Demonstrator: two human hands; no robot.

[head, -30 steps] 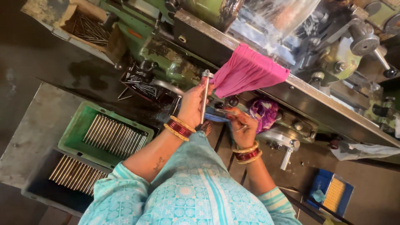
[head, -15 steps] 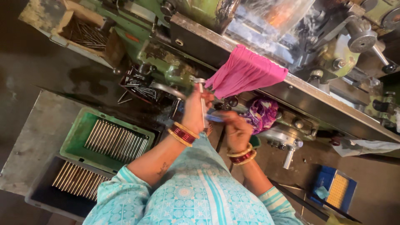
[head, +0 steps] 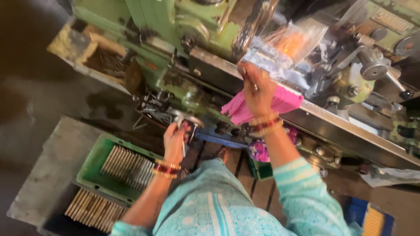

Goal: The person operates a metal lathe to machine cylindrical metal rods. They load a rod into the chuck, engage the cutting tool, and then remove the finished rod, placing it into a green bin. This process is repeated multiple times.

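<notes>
My left hand (head: 176, 139) is low at the front of the green lathe (head: 175, 26), next to a round handwheel (head: 191, 119). It is closed on a thin metal rod (head: 183, 150), whose pale end shows below the fingers. My right hand (head: 256, 89) is raised to the machine's bed rail (head: 332, 122), just under a clear plastic sheet (head: 284, 46). Its fingers are curled against a part there, and what they grip is blurred. A pink cloth (head: 286, 102) hangs over the rail under that wrist. Both wrists wear bangles.
A green crate (head: 89, 168) holding several metal rods sits at my lower left. Below it is a dark tray (head: 57, 225) with more rods. A rusty bin (head: 89, 52) is at the upper left, a blue tray (head: 356, 209) at the lower right, and levers (head: 391, 78) at the right.
My right hand has risen from below the pink cloth to the machine above it. My left hand has dropped with the rod toward the handwheel. The view has swung closer.
</notes>
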